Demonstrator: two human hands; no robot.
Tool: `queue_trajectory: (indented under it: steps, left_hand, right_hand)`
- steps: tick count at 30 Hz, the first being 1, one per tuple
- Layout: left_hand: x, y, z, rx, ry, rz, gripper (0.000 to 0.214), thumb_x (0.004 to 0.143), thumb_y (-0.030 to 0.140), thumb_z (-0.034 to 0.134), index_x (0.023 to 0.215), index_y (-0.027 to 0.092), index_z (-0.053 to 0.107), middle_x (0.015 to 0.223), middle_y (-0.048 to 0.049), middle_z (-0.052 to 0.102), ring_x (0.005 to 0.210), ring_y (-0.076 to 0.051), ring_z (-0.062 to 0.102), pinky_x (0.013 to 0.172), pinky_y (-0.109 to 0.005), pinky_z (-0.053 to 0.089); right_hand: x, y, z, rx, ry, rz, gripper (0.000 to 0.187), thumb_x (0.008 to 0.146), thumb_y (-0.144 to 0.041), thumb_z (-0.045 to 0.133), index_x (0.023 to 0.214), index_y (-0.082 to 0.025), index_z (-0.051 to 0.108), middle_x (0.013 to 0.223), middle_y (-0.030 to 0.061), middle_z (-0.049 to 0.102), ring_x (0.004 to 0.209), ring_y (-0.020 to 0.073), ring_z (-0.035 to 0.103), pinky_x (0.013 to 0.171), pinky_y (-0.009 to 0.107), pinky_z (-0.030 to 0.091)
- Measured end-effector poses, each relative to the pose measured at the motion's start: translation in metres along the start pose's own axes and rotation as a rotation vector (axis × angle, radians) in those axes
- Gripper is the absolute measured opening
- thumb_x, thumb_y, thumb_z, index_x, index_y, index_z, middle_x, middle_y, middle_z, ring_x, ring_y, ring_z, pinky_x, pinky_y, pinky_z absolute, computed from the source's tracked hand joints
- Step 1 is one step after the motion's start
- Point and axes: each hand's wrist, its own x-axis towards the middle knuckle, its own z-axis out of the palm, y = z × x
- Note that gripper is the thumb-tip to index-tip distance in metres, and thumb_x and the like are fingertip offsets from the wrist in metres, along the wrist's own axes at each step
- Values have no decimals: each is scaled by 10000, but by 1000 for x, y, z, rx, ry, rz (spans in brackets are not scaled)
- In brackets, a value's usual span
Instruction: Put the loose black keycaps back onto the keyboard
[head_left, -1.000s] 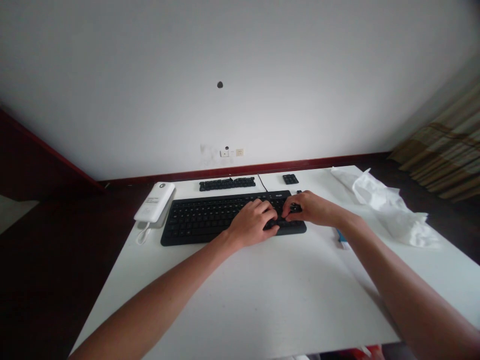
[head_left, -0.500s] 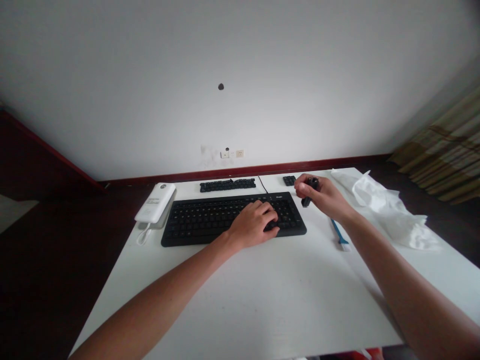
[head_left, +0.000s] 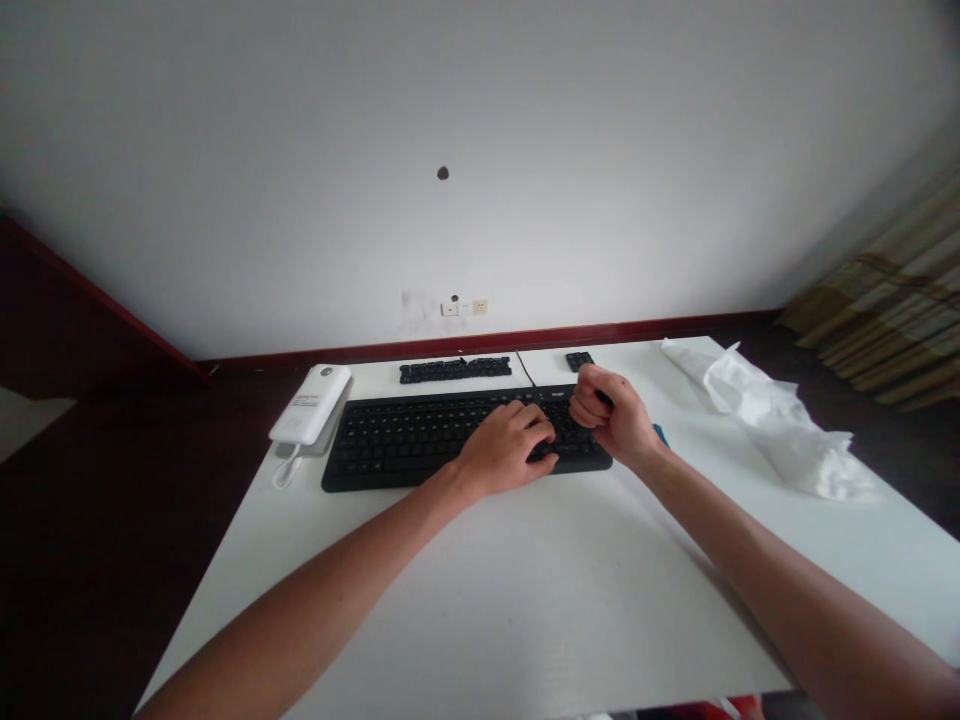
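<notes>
A black keyboard (head_left: 405, 440) lies on the white table (head_left: 480, 600). My left hand (head_left: 511, 445) rests palm down on its right half, fingers bent but apart, with the thumb near the front edge. Over the number pad, my right hand (head_left: 611, 410) is closed in a fist around a small black tool (head_left: 604, 398). Most of that tool is hidden by the fingers, and I cannot make out its kind. Under the right wrist, a bit of a blue-handled brush (head_left: 660, 434) shows; the rest is covered.
Behind the keyboard lie a strip of black keys (head_left: 455, 371) and a smaller block of keys (head_left: 578, 361). A white power bank (head_left: 309, 405) with a short cable (head_left: 287, 466) sits at left. Crumpled white plastic (head_left: 772, 420) spreads along the right. A wall (head_left: 480, 230) stands behind.
My right hand has moved left and turned, bringing the black tool over the keyboard's right end. The brush is now mostly covered. My left hand has stayed in place.
</notes>
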Motion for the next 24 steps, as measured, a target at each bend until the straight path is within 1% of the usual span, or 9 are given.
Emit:
queue_trajectory:
  steps: [2,4,7,11,17,24]
  left_hand:
    - [0,0,0,4,-1,1,181,934,363,652,1009,199,676,1049,-63,648,1002,-235,570,910,-406,496]
    - [0,0,0,10,-5,2,185,935,367,651,1009,199,673,1045,-60,646,1000,-236,568,907,-404,492]
    - [0,1,-1,24,-12,-2,193,933,376,655,1016,203,671,1046,-60,645,994,-240,566,890,-406,487]
    - [0,1,-1,28,-17,-4,195,932,378,655,1025,207,668,1043,-63,643,991,-244,569,878,-407,483]
    - [0,0,0,23,-3,-5,191,921,371,669,1021,209,671,1053,-60,639,998,-242,569,879,-402,480]
    - [-1,1,0,30,-6,-4,190,921,372,668,1018,208,672,1049,-54,640,988,-240,561,870,-398,478]
  right_hand:
    - [-1,4,1,0,0,-16,514,889,-491,662,577,-242,338,481,-80,193,413,90,160,425,298,132]
    - [-2,7,2,21,-4,-39,555,880,-460,686,547,-238,301,474,-75,204,409,84,166,429,303,119]
    - [-3,11,5,45,-14,-56,553,875,-428,701,533,-235,312,468,-73,214,410,82,163,439,304,108]
    - [-2,16,7,19,-21,-66,551,889,-414,693,518,-229,330,473,-66,230,418,83,178,445,303,115]
    - [0,27,1,-25,-65,-72,525,937,-388,664,516,-208,406,484,-53,291,432,82,241,443,296,148]
    - [4,37,-3,-43,-47,-90,510,944,-377,653,520,-200,429,480,-61,304,423,72,259,431,282,164]
